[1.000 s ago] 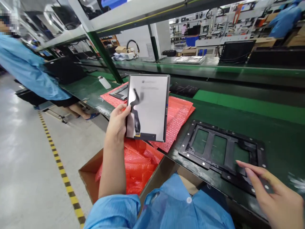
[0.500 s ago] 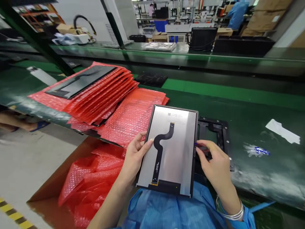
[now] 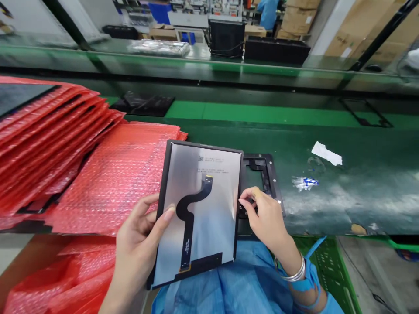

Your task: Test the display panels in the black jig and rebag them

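Two hands now gripping the display panel [image 3: 199, 209]: left hand [image 3: 139, 244] clamping its near edge, right hand [image 3: 265, 213] come off the black fixture [image 3: 263, 174] behind, pinching its far edge.

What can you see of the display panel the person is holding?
The display panel is a thin rectangle with a silvery, reflective back in a dark frame. A black flex cable snakes up its middle, under small printed text and a code. It is held tilted above the lap, back upward. The left hand grips its left edge; the right hand touches its right edge.
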Motion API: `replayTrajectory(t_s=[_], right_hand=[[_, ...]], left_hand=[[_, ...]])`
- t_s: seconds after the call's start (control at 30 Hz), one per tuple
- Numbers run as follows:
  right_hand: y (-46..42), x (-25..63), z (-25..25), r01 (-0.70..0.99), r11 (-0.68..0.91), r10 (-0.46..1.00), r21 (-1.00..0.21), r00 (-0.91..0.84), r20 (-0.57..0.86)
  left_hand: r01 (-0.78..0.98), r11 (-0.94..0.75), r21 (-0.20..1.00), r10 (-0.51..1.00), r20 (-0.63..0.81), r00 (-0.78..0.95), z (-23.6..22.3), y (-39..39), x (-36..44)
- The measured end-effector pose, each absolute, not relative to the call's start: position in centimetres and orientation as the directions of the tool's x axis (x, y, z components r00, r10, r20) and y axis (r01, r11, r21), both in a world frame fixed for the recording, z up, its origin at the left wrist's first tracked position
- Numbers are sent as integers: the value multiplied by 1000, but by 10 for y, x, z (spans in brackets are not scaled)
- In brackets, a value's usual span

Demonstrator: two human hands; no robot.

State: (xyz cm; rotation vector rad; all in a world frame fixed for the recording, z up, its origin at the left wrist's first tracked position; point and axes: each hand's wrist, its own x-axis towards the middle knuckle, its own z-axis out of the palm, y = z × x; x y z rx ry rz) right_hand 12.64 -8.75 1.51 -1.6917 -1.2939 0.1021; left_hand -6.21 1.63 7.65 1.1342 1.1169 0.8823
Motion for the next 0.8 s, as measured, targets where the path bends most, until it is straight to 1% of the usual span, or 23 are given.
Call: replayTrajectory(t_s=[0.07, 0.1, 0.13, 0.17, 0.2, 0.23, 0.3, 0.4, 0.43, 0.47, 0.5, 0.53, 0.57, 0.6, 0.63, 0.67, 0.7, 0.73, 0.77, 0.8], right_hand=[[-92, 135, 18, 651, 48, 812, -758, 416, 409], [-97, 143, 19, 623, 16, 822, -782, 438, 365], [-103, 154, 21, 597, -63, 817, -800, 491, 303], [-111, 168, 22, 569, -174, 791, -804, 567, 231], [-119, 186, 22, 528, -354, 718, -772, 682, 137], [-128, 205, 22, 489, -489, 630, -722, 771, 95], [-143, 242, 19, 414, -676, 476, -610, 877, 68], [-158, 276, 13, 338, -824, 354, -455, 934, 53], [-161, 277, 12, 327, -848, 338, -417, 940, 50], [-163, 272, 14, 336, -853, 334, -399, 939, 79], [-163, 263, 17, 383, -826, 353, -415, 924, 149], [-162, 250, 22, 476, -755, 404, -452, 879, 251], [-159, 234, 28, 607, -629, 476, -486, 795, 376], [-154, 217, 36, 756, -426, 559, -497, 652, 513], [-148, 200, 44, 867, -202, 650, -456, 467, 599], [-142, 184, 52, 922, 5, 720, -387, 266, 641], [-134, 171, 59, 938, 161, 758, -306, 81, 647], [-127, 160, 65, 934, 277, 768, -227, -74, 636], [-121, 152, 68, 920, 359, 758, -157, -189, 624], [-117, 147, 69, 909, 400, 743, -118, -246, 622]], left_hand=[[-4, 223, 975, 951, -216, 221, 78, 18, -61], [-22, 212, 977, 960, -204, 193, 78, 20, -61], [-52, 192, 980, 972, -182, 151, 79, 23, -62], [-89, 170, 981, 981, -160, 107, 80, 26, -64], [-133, 147, 980, 988, -140, 60, 82, 29, -66], [-175, 135, 975, 991, -133, 19, 83, 31, -68], [-245, 148, 958, 985, -165, -50, 86, 35, -69], [-307, 244, 920, 955, -284, -91, 89, 36, -64], [-321, 285, 903, 944, -323, -69, 89, 35, -61], [-334, 322, 886, 936, -352, -31, 89, 34, -57], [-342, 356, 870, 928, -372, 20, 89, 33, -52], [-346, 382, 857, 922, -380, 75, 88, 33, -48], [-344, 404, 847, 915, -380, 138, 87, 32, -43], [-340, 420, 842, 906, -370, 204, 85, 32, -39], [-336, 431, 838, 896, -353, 268, 84, 31, -34], [-333, 437, 835, 884, -333, 327, 82, 30, -30], [-330, 443, 834, 870, -313, 380, 81, 28, -26], [-327, 448, 832, 855, -292, 428, 81, 27, -23], [-324, 450, 832, 839, -270, 472, 82, 24, -19], [-319, 453, 832, 817, -245, 521, 83, 23, -17]])
